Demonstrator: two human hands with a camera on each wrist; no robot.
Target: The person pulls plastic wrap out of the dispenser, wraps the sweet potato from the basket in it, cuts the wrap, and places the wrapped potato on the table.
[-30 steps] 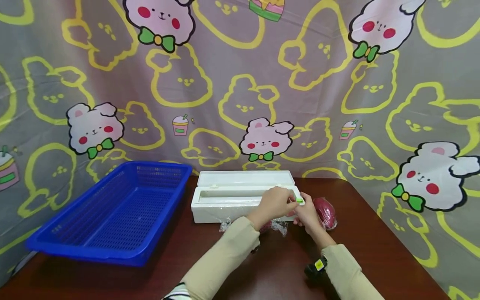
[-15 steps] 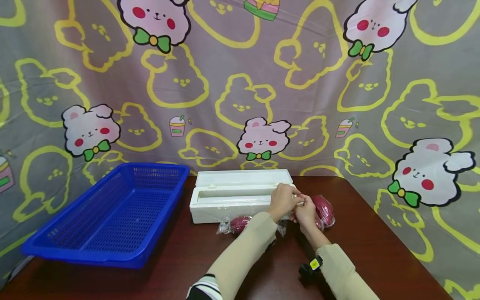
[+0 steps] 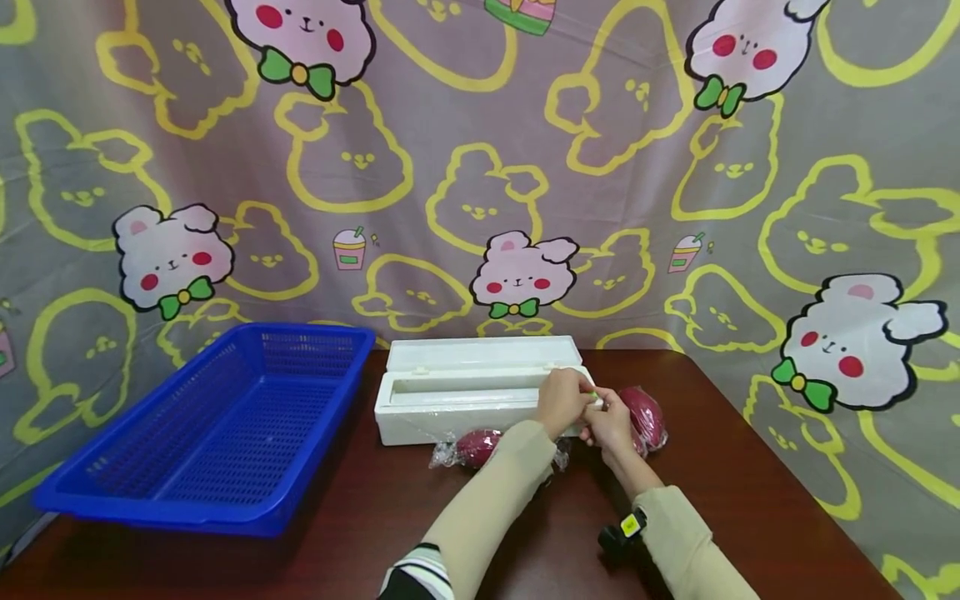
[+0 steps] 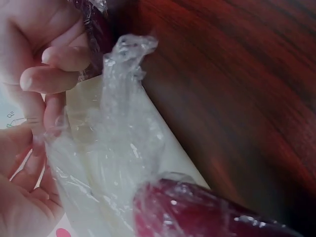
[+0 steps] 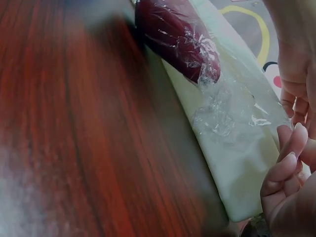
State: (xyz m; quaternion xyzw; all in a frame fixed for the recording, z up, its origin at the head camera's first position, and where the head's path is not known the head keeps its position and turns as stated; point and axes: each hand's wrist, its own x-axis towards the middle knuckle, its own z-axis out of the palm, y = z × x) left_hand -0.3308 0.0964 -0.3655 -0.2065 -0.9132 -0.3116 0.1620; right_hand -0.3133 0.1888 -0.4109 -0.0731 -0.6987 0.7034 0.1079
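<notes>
A long white cling film dispenser box [image 3: 420,423] stands with its lid raised. At its right end, my left hand [image 3: 561,403] and my right hand [image 3: 611,425] meet, with a small green-and-white piece showing between them. Clear cling film [image 5: 237,108] drapes down the box's front and reaches the meeting fingertips, which appear to pinch it. A dark-red oblong item wrapped in film [image 3: 477,447] lies before the box, partly hidden by my left forearm. Another wrapped red item [image 3: 643,419] rests right of my right hand. What exactly the fingertips grip is partly hidden.
A large blue plastic basket [image 3: 262,442] stands on the left of the brown table [image 3: 360,533]. Behind the table hangs a cartoon-printed curtain [image 3: 442,200]. A dark device with a yellow label [image 3: 628,525] is strapped at the right wrist.
My left hand has come closer to my right hand at the box's right end, covering most of the green piece before it shows again. The front wrapped item is now more exposed.
</notes>
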